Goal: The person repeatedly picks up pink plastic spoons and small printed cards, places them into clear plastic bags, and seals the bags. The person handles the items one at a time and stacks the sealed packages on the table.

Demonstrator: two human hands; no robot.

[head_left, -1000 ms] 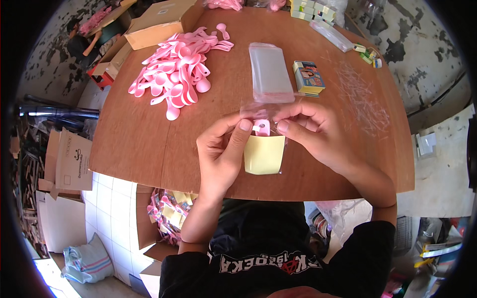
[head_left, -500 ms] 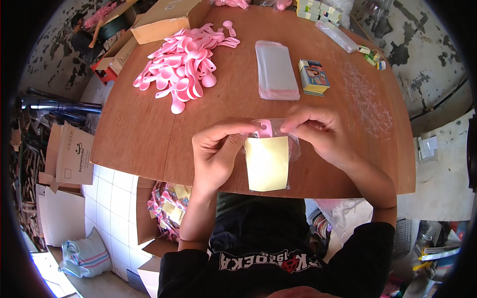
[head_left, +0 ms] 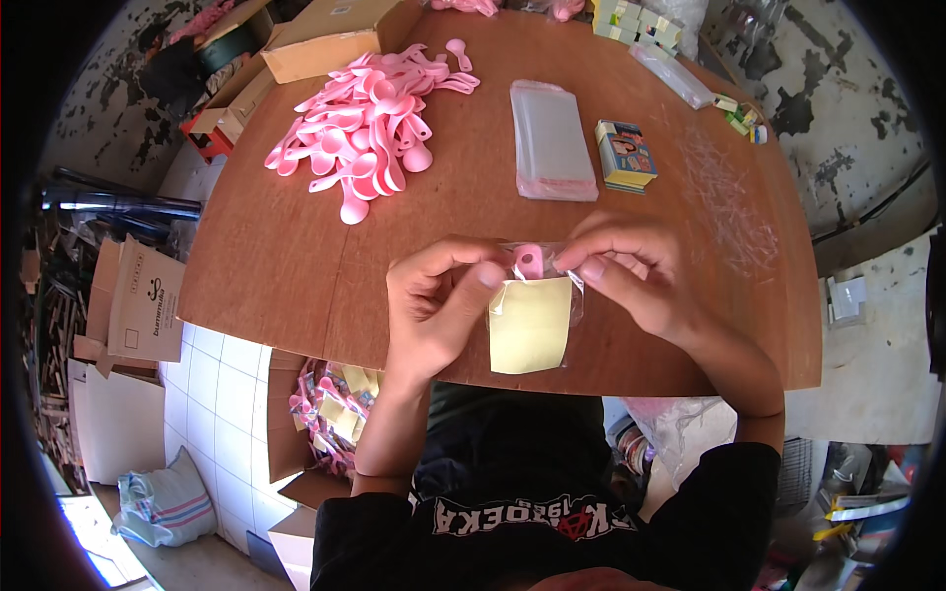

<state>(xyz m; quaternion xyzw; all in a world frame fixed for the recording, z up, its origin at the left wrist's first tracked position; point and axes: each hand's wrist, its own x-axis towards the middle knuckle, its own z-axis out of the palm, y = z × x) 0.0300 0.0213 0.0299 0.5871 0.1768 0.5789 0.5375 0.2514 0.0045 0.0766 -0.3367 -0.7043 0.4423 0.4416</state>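
Between both hands, near the table's front edge, is a clear plastic bag (head_left: 577, 307) with a pale yellow card (head_left: 530, 327) inside. The holed end of a pink spoon's handle (head_left: 529, 260) shows above the card; the rest of the spoon is hidden. My left hand (head_left: 440, 300) pinches the bag's upper left corner between thumb and forefinger. At the upper right corner, my right hand (head_left: 631, 268) pinches the plastic the same way. Beyond them lie a heap of pink spoons (head_left: 370, 123), a stack of clear bags (head_left: 554, 138) and a stack of printed cards (head_left: 627, 155).
A cardboard box (head_left: 335, 37) stands at the table's far left. Thin clear strips (head_left: 731, 207) lie scattered on the right. Below the table's left edge, an open carton (head_left: 289, 394) holds several packed spoons. Small boxes (head_left: 639, 22) are stacked at the back.
My right thumb has come down onto the bag's upper right corner, and my left thumb has moved up to its upper left. The card's top edge has dropped slightly.
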